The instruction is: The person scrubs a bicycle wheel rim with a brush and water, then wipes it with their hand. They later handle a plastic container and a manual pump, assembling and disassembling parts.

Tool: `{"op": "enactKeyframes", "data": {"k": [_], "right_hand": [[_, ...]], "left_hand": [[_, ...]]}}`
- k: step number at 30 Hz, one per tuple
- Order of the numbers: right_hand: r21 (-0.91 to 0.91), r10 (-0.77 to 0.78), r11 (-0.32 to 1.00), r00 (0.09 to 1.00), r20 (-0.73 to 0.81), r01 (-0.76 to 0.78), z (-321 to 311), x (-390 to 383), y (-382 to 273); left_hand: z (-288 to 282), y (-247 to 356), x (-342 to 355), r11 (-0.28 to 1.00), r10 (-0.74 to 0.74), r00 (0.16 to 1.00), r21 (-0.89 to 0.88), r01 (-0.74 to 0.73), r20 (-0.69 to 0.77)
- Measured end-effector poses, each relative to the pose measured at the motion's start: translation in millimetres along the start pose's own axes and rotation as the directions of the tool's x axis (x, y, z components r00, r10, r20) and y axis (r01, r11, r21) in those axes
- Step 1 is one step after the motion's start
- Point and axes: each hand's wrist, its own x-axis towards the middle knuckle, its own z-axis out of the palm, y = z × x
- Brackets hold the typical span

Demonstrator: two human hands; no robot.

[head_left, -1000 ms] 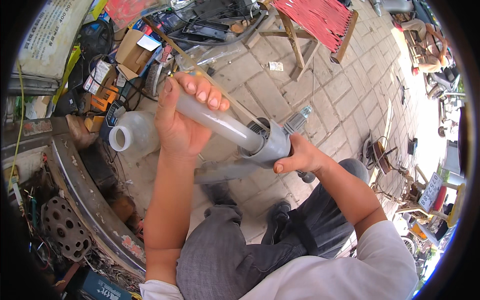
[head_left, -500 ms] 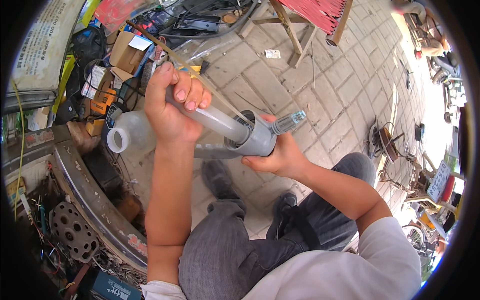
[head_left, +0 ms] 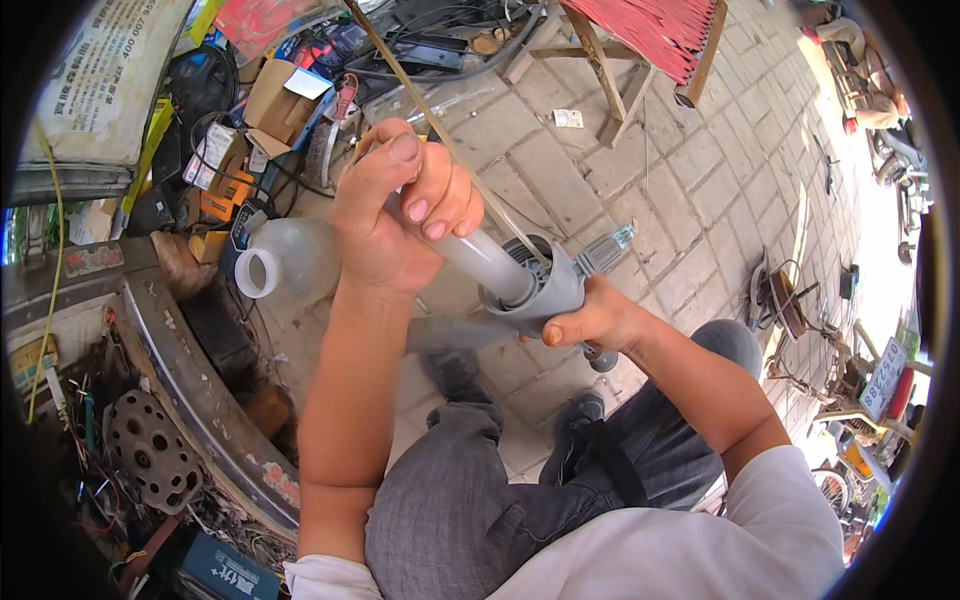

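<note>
My left hand [head_left: 395, 220] is closed around a smooth whitish tube [head_left: 490, 262]. The tube's lower end sits inside the mouth of a grey cylindrical housing [head_left: 550, 295]. My right hand [head_left: 605, 315] grips that housing from the right, its thumb on the near side. A long thin yellowish strip [head_left: 440, 125] slants down past my left hand into the same mouth. From the housing's far right side sticks out a ribbed grey fitting [head_left: 608, 248] with a pale blue tip. A blurred grey length [head_left: 450, 333] extends left below the mouth; its kind is unclear.
A translucent plastic bottle [head_left: 285, 262] is left of my left wrist. Farther left are an open cardboard box [head_left: 285, 120], a worn metal ledge [head_left: 190, 350] and a round perforated metal part [head_left: 150, 450]. A wooden stool [head_left: 610, 90] with red webbing stands on the paving ahead.
Both hands, with the tube and housing, have shifted right in the picture. The surroundings have also shifted slightly right. A round dark end now shows below my right hand.
</note>
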Motion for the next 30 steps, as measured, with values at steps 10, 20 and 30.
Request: {"op": "enactKeyframes", "data": {"k": [10,20,30], "right_hand": [[-0.275,-0.145,0.958,0.961,-0.237,0.076,3,18,16],[-0.216,-0.400,0.908,0.894,-0.202,0.358,-18,21,-7],[0.333,0.076,0.935,0.849,-0.524,0.121,-61,44,-20]], "left_hand": [[-10,-9,16,0.995,0.057,0.912,0.094,-0.020,-0.406],[3,-3,18,0.976,0.210,0.943,0.118,-0.185,-0.257],[41,-48,19,0.898,0.000,0.998,0.440,-0.027,0.062]]}}
